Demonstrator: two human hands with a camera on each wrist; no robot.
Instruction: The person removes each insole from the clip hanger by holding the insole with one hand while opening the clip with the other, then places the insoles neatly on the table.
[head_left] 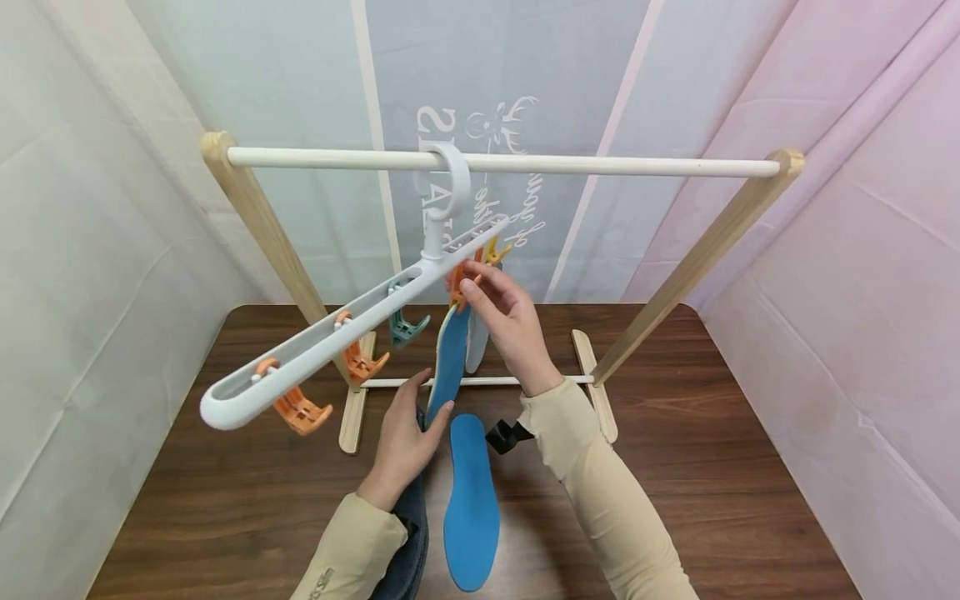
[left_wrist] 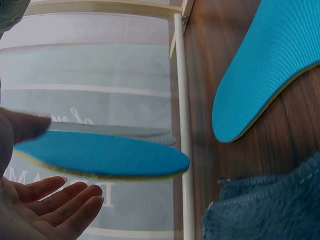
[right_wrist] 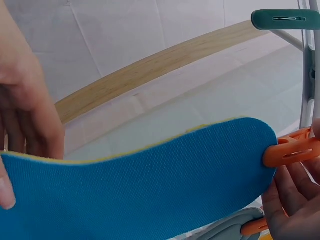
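A blue insole (head_left: 452, 346) hangs by one end from an orange clip (right_wrist: 290, 150) on a white clip hanger (head_left: 401, 287). My right hand (head_left: 517, 329) pinches that orange clip at the insole's top. Around the lower part of the same insole is my left hand (head_left: 405, 442), thumb on one side and fingers on the other; in the left wrist view its fingers are extended and loose. Just behind hangs a grey insole (head_left: 477, 343), clipped too. Flat on the table below lies another blue insole (head_left: 471, 508).
The hanger hooks over the white rod (head_left: 600, 167) of a wooden rack (head_left: 697, 267). Orange and green clips (head_left: 405, 327) dangle from its near half. A dark blue fabric item (left_wrist: 270, 205) lies by my left forearm on the brown table (head_left: 712, 500). Curtains enclose the back and sides.
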